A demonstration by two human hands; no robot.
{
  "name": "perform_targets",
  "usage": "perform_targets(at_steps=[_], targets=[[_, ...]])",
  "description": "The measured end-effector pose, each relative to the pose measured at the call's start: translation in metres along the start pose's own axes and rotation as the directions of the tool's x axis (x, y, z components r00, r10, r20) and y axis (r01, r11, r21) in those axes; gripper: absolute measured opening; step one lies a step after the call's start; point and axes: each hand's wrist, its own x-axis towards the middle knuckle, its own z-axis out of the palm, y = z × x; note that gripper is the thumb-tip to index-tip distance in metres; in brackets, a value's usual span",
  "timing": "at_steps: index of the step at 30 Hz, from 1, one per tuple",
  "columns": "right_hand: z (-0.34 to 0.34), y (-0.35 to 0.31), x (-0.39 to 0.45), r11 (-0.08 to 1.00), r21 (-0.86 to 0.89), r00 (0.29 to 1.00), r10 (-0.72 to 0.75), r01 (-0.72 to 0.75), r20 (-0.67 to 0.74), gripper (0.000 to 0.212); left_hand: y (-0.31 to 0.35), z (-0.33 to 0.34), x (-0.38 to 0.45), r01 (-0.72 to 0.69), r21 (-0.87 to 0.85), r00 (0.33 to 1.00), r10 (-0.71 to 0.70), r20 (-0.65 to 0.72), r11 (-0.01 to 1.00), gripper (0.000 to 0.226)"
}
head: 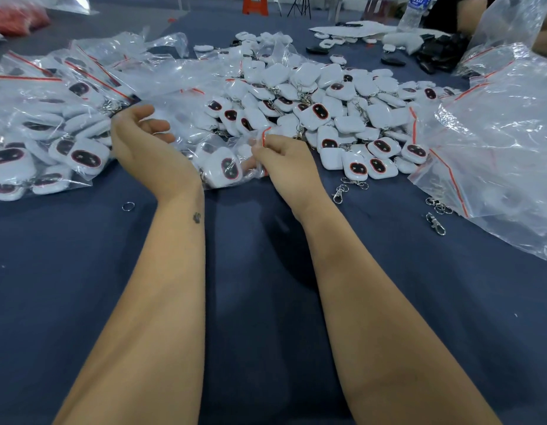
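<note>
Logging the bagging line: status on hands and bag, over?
Right hand pinching zip bag at its red strip. Left hand open, palm up. Loose keychain pile close behind bag.

A blue-clothed table [82, 271] bears heaped white keychains [327, 96] (many in clear bags [51, 127]) and loose clasps [341, 193].

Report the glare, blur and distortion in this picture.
Head view: glare streaks the clear bags at right; the red heap top left is blurred; wide-angle bend stretches the forearms; the arms cast a soft shadow on the cloth; the right hand and its bag are fairly sharp.
</note>
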Motion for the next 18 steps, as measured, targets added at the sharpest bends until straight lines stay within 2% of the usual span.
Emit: perform_targets(at_steps=[3,5,7,9,10,12,16,18], targets=[[-0.001,-0.006,-0.001,0.997,0.047,0.998,0.054,-0.055,0.026,0.044,-0.007,0.005,-0.011,-0.109,0.108,0.987,0.095,0.131,0.988,0.027],[0.001,-0.008,-0.002,0.998,0.045,0.998,0.052,-0.052,-0.02,0.041,-0.015,0.009,-0.022,-0.268,0.218,0.928,0.19,0.321,0.938,0.025],[0.001,-0.009,-0.004,0.996,0.08,0.992,0.04,-0.031,-0.117,0.016,-0.026,0.012,-0.035,-0.444,0.345,0.808,0.203,0.553,0.827,0.023],[-0.003,-0.006,-0.001,0.994,0.106,0.974,0.029,-0.005,-0.227,0.033,-0.038,0.014,-0.047,-0.603,0.421,0.674,0.15,0.724,0.678,0.028],[-0.005,-0.004,0.0,0.997,0.082,0.955,0.026,-0.002,-0.294,0.033,-0.044,0.014,-0.052,-0.654,0.423,0.615,0.115,0.78,0.627,0.033],[-0.012,-0.001,0.0,1.0,0.025,0.912,0.011,0.0,-0.409,0.024,-0.05,0.012,-0.056,-0.703,0.427,0.549,0.053,0.834,0.569,0.041],[-0.017,0.0,-0.001,0.997,-0.071,0.863,-0.035,-0.001,-0.503,0.035,-0.055,0.01,-0.05,-0.707,0.521,0.535,-0.12,0.836,0.479,0.04],[-0.018,0.002,-0.001,0.97,-0.24,0.85,-0.087,-0.047,-0.52,0.041,-0.055,0.01,-0.051,-0.746,0.536,0.506,-0.188,0.842,0.395,0.033]])
